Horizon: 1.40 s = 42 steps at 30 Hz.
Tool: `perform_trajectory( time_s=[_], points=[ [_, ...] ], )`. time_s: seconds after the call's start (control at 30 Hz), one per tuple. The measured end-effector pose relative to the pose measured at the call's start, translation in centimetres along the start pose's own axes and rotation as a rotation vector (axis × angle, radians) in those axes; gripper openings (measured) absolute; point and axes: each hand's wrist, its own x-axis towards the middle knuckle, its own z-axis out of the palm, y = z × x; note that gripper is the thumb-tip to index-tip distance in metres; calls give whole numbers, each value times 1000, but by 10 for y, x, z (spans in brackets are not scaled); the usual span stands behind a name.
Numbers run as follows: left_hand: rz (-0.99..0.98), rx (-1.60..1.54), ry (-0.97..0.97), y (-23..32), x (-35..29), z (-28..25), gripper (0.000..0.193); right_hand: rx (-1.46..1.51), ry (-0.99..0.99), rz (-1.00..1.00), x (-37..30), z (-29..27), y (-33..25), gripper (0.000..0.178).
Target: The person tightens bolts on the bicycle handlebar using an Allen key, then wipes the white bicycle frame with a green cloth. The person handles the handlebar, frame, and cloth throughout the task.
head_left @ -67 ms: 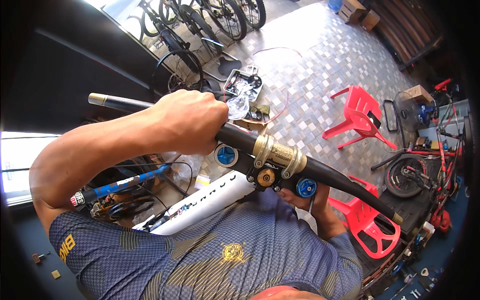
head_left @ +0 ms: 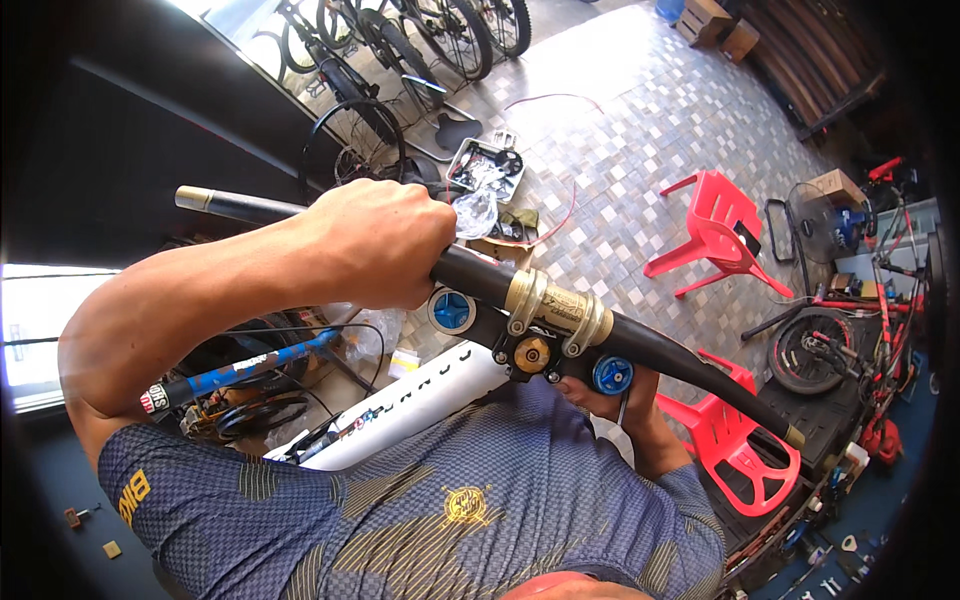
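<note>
My left hand (head_left: 380,245) is closed around the left half of a black bicycle handlebar (head_left: 680,355). The bar runs from upper left to lower right across the view. A gold stem clamp (head_left: 555,312) grips its middle. Two blue fork caps (head_left: 452,311) sit just below the bar, one on each side of the clamp. My right hand (head_left: 615,405) is under the bar below the right blue cap, mostly hidden, its fingers curled around a thin metal tool (head_left: 621,408). A white frame tube (head_left: 420,400) lies beneath, against my patterned shirt.
Two red plastic chairs (head_left: 715,230) stand on the tiled floor at right. Parked bicycles (head_left: 400,30) line the top, with a loose wheel (head_left: 355,140) and a parts tray (head_left: 487,165) below them. A blue fork (head_left: 240,370) lies lower left. A fan (head_left: 810,225) and tools crowd the right.
</note>
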Motion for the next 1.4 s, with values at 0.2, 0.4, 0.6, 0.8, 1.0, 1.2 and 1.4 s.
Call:
perform_trajectory(
  time_s=[0.2, 0.4, 0.6, 0.8, 1.0, 1.2, 1.4],
  points=[
    [-5, 55, 87, -1, -1, 7, 12, 28, -82, 86, 3, -2, 5, 66],
    [-7, 75, 141, 8, -3, 4, 16, -35, -11, -29, -2, 0, 15, 70],
    [240, 236, 588, 7, -3, 39, 22, -4, -29, 79, -6, 1, 12, 69],
    [313, 455, 800, -4, 4, 53, 18, -117, 0, -40, -1, 0, -3, 65],
    [240, 330, 540, -5, 2, 46, 15, -159, -50, -46, 3, -5, -5, 65],
    [229, 245, 433, -5, 0, 37, 16, -128, -51, 10, 0, -9, 8, 67],
    [263, 227, 358, -7, -1, 29, 15, -188, -72, -50, 2, -11, 7, 67]
  ],
)
